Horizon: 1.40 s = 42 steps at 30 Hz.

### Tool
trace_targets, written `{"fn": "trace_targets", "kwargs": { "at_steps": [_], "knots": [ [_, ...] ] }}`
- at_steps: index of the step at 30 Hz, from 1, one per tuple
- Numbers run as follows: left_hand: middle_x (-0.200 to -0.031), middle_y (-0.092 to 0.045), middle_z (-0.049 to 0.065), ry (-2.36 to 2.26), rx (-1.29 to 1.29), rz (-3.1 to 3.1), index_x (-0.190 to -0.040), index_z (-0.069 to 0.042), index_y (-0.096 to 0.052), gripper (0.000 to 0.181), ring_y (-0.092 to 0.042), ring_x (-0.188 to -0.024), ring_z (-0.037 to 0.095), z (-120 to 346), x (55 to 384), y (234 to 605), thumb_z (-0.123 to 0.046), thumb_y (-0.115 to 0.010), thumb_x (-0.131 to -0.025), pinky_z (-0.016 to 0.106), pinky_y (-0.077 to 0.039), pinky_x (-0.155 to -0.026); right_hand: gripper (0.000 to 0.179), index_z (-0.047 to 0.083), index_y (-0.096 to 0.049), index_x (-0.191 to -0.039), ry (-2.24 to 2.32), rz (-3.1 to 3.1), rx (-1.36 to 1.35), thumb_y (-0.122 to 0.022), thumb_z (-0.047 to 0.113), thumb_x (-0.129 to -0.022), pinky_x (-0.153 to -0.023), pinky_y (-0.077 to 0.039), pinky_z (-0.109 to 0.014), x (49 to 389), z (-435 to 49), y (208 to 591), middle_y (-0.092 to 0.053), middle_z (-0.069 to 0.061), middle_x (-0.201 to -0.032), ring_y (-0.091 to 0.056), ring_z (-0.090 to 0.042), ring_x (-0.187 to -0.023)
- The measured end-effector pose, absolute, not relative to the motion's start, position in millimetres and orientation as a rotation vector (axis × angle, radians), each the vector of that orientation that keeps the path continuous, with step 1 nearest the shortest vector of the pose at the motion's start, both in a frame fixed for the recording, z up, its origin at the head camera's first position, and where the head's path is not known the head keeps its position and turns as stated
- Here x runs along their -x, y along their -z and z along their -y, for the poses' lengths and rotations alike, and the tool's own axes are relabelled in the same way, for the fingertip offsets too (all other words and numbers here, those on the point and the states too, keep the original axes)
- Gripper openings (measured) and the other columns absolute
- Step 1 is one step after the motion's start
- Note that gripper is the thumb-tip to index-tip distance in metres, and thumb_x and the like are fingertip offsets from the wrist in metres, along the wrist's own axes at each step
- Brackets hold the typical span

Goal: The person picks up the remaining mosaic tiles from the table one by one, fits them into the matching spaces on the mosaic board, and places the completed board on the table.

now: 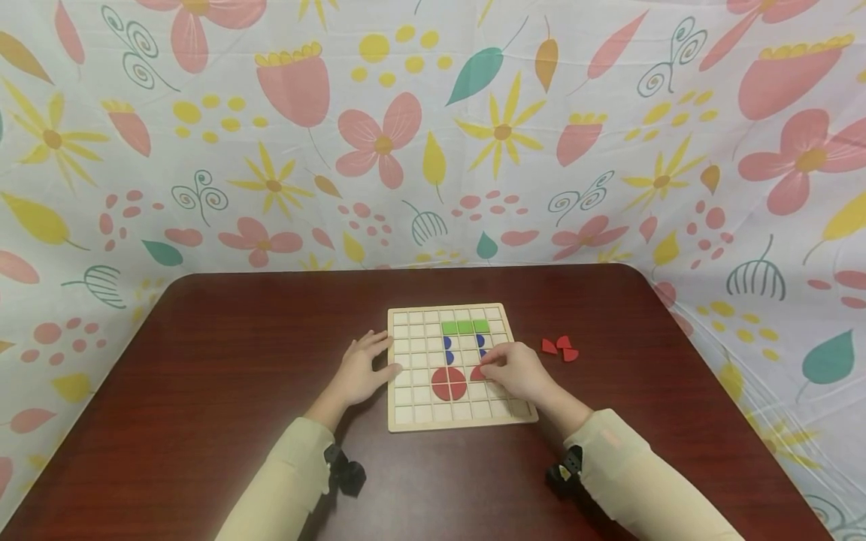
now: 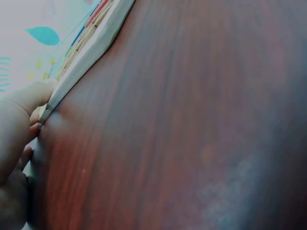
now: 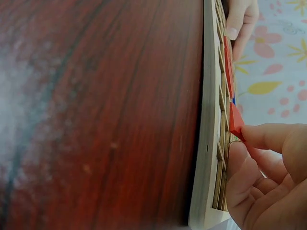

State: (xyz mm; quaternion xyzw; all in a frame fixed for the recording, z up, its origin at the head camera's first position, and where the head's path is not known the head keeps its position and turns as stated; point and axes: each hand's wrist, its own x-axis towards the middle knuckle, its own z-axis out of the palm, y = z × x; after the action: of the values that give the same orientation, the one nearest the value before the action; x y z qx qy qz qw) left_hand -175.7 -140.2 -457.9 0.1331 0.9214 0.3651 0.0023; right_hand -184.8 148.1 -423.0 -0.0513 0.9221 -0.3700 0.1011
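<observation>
On the table lies a square wooden grid board (image 1: 421,424) holding flat coloured pieces. My right hand (image 1: 517,372) pinches a red quarter-circle piece (image 3: 235,120) between thumb and forefinger, low over the right-hand cells. Left of it, red quarter pieces form a full circle (image 1: 441,385). Blue half-round pieces (image 1: 448,343) sit in two columns, one partly behind my right hand. Above them runs a row of green squares (image 1: 465,327). My left hand (image 1: 358,373) rests at the board's left edge, fingers spread and thumb touching the rim (image 2: 72,81).
Several loose red pieces (image 1: 559,348) lie on the dark wooden table (image 1: 271,361), to the right of the board. A patterned cloth (image 1: 379,225) hangs behind the table and at its sides. Each wrist carries a small black camera.
</observation>
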Motion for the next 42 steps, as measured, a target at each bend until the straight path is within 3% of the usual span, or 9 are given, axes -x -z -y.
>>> {"fn": "trace_targets", "kwargs": {
  "at_steps": [17,27,42],
  "knots": [
    [-0.147,-0.042,0.015,-1.132,-0.423,-2.888,-0.137,-0.002,-0.048,0.059,-0.024,-0.143,0.036,141.0,177.4,459.4,-0.031,-0.065,-0.088,0.060,-0.011,-0.115,0.015,0.008,-0.073,-0.097,1.074,-2.745,0.123,-0.069,0.016,-0.084,-0.061,-0.040,-0.026,185.9,-149.1,419.9,-0.068,-0.009,-0.101,-0.053,-0.020,-0.082],
    [-0.146,-0.043,0.016,-1.130,-0.425,-2.901,-0.136,-0.002,-0.049,0.059,-0.026,-0.142,0.038,140.8,176.9,459.7,-0.031,-0.066,-0.088,0.061,-0.012,-0.114,0.020,0.006,-0.072,-0.099,1.089,-2.771,0.136,-0.070,0.018,-0.084,-0.059,-0.045,-0.025,184.3,-158.2,417.9,-0.068,-0.009,-0.094,-0.055,-0.020,-0.078],
    [-0.146,-0.043,0.016,-1.110,-0.429,-2.915,-0.137,-0.003,-0.049,0.059,-0.026,-0.142,0.038,140.9,177.0,461.0,-0.032,-0.066,-0.088,0.061,-0.012,-0.114,0.024,0.001,-0.070,-0.103,1.101,-2.816,0.203,-0.067,0.017,-0.085,-0.064,-0.050,-0.027,182.2,-182.0,418.2,-0.070,-0.014,-0.096,-0.060,-0.021,-0.082]
  ]
}}
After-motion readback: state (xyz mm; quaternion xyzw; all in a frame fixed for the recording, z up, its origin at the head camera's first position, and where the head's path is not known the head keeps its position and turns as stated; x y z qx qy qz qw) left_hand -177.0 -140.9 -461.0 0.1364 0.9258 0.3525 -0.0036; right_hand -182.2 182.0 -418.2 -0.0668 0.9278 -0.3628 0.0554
